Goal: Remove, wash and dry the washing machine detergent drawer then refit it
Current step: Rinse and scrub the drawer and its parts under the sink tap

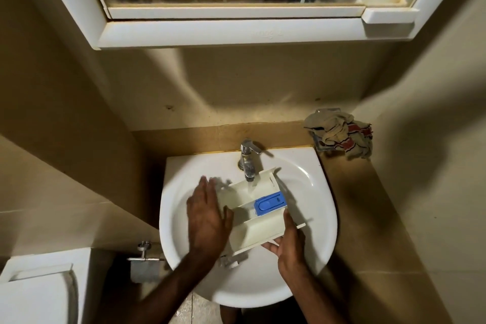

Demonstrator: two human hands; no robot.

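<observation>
Head view, looking down on a white wall-mounted sink [315, 192]. The detergent drawer [259, 216], cream-white with a blue insert [269, 204] in its middle compartment, is held over the sink bowl, lying diagonally with one end under the chrome tap [248, 159]. A thin stream of water [249, 187] falls from the spout into the far compartment.

Right hand [290, 243]: grips the near right corner of the drawer, fingers curled under its edge and thumb lying along the side wall. Left hand [207, 216]: fingers straight and together, laid flat against the drawer's left end; whether the palm presses or only touches cannot be told. This hand covers the drawer's left side from view, and the grey parts showing past its fingertips are too blurred to identify.

Surroundings: a crumpled beige rag [342, 134] with red and dark stripes lies on the tan ledge [368, 192] to the right of the sink, well apart from the drawer, over a small holder of which only the edges show. Above the sink hangs a white-framed mirror cabinet [236, 31]; its glass reflects a person's dark and yellow clothing. At lower left stand a white toilet tank [39, 287] and, beside the sink, a metal paper holder [144, 260]
</observation>
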